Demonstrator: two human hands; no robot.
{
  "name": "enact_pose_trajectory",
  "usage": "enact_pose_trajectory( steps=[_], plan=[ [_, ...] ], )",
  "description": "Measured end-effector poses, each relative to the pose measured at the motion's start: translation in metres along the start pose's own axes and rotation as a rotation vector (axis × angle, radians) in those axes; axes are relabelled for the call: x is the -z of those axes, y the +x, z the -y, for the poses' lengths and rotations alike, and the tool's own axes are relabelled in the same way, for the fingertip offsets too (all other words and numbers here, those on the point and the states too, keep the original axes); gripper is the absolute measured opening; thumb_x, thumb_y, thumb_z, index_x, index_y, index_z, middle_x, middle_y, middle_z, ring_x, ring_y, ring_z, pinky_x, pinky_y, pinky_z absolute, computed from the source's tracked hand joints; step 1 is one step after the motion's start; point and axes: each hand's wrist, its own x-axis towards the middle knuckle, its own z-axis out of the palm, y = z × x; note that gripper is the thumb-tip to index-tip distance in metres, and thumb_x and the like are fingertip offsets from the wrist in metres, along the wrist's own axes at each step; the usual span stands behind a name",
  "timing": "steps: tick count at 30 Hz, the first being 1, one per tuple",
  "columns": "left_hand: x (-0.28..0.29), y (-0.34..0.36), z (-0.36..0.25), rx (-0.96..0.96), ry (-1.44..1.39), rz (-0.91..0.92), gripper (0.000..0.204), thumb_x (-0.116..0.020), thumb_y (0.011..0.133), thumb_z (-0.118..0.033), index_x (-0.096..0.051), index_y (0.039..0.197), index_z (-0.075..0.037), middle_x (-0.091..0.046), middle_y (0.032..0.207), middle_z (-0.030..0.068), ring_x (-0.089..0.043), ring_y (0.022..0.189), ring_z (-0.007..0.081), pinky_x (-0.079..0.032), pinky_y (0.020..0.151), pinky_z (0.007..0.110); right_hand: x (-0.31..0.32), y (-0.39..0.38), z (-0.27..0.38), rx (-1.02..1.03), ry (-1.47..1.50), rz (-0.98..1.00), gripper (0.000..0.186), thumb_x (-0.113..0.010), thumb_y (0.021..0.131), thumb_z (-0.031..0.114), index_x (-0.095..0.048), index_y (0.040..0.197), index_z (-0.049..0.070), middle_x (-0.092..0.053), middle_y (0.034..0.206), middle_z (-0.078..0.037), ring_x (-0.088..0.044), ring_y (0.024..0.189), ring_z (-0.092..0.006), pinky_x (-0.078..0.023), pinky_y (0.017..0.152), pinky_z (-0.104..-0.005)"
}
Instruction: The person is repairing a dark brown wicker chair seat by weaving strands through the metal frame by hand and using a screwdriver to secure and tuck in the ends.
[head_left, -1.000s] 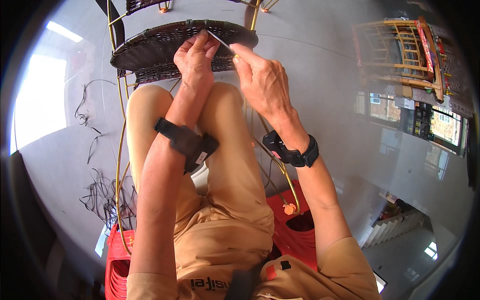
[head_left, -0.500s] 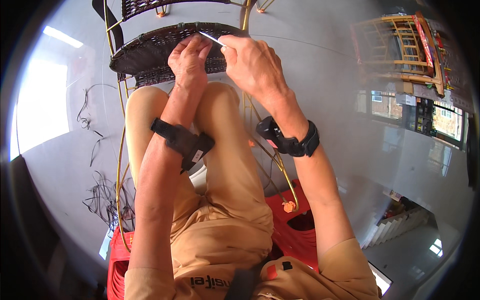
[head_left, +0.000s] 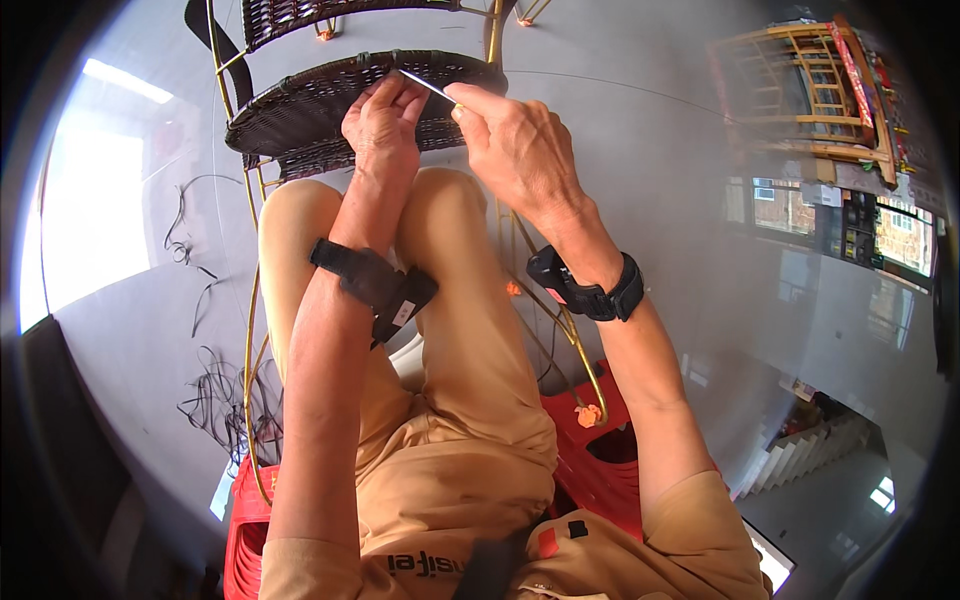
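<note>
Grey floor; hands [head_left: 385, 125] [head_left: 515, 150] perhaps pinching strip [head_left: 428, 86].

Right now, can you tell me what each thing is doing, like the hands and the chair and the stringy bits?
Left hand: pinching the thin strip, resting on the seat edge.
Right hand: pinching the strip's other end.
Thin strip: pale, held taut between both hands.
Woven chair seat: dark weave, tilted, in front of the knees.
Red stool: sat on by the person.
Loose dark strands: tangled on the floor.

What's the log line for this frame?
left hand: on woven seat | right hand: pinching thin strip | strip: at seat edge
</note>
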Motion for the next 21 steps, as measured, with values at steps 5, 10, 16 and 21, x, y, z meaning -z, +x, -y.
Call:
enact_pose_trajectory(
  steps=[5,10,16,21],
  plan=[
    [-0.006,-0.008,0.001,-0.029,0.019,-0.005,0.006,-0.058,0.076,0.002,-0.055,0.081,0.005,-0.059,0.077,0.0131,-0.06,0.067,0.0216,-0.053,0.068,0.035,0.001,0.004,0.002,0.004,-0.055,0.013,0.007,-0.052,0.078,0.013,-0.057,0.08,0.008,-0.055,0.057,-0.017,-0.056,0.055,-0.0356,-0.046,0.048,-0.0408],
    [0.0,-0.008,0.0,-0.022,-0.012,0.09,0.008,-0.059,0.076,0.003,-0.055,0.082,0.005,-0.059,0.078,0.0124,-0.06,0.071,0.0212,-0.053,0.071,0.034,0.006,0.013,0.006,-0.046,-0.116,0.15,0.02,-0.05,0.081,0.016,-0.06,0.097,0.01,-0.058,0.07,-0.019,-0.056,0.067,-0.0376,-0.046,0.058,-0.0417],
    [-0.002,-0.009,0.0,-0.039,0.11,0.048,0.01,-0.053,0.08,0.004,-0.053,0.089,0.006,-0.059,0.083,0.013,-0.059,0.075,0.0208,-0.052,0.072,0.03,0.002,0.005,0.001,-0.031,-0.093,0.105,0.011,-0.051,0.08,0.015,-0.058,0.086,0.009,-0.057,0.065,-0.018,-0.056,0.062,-0.0368,-0.046,0.054,-0.0416],
    [-0.005,-0.012,-0.002,-0.056,0.145,0.046,0.008,-0.054,0.079,0.004,-0.053,0.088,0.005,-0.059,0.083,0.0125,-0.06,0.077,0.0216,-0.052,0.073,0.031,0.009,-0.006,-0.008,-0.02,0.049,0.005,0.011,-0.052,0.079,0.014,-0.059,0.087,0.011,-0.056,0.059,-0.016,-0.056,0.057,-0.0356,-0.045,0.048,-0.0411]
  ],
)
